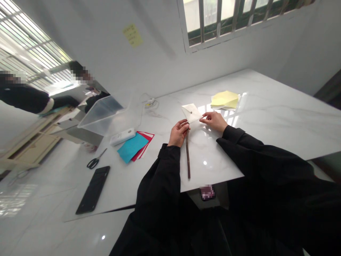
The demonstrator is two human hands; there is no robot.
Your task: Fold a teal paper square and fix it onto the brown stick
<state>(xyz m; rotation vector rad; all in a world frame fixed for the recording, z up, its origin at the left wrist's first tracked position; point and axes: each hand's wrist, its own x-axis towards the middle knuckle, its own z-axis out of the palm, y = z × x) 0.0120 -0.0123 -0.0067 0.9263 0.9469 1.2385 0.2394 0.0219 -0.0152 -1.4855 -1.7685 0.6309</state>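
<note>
A thin brown stick (188, 156) slants down toward the table's near edge, and my left hand (179, 133) is closed around its upper end. At the top of the stick sits a white paper pinwheel (192, 113), its folded paper showing a small dark pin head near the middle. My right hand (214, 121) is closed in a pinch at the pinwheel's right corner. The fingertips of my left hand lie just below the paper's lower edge. How the pin joins the stick is hidden from this side.
Yellow and white paper sheets (225, 100) lie beyond my right hand. To the left are blue paper (132, 147), red paper (145, 137), a white device (123, 137), scissors (93, 163), a black tablet-like slab (93, 190) and a clear plastic bin (99, 113). Other people are at far left.
</note>
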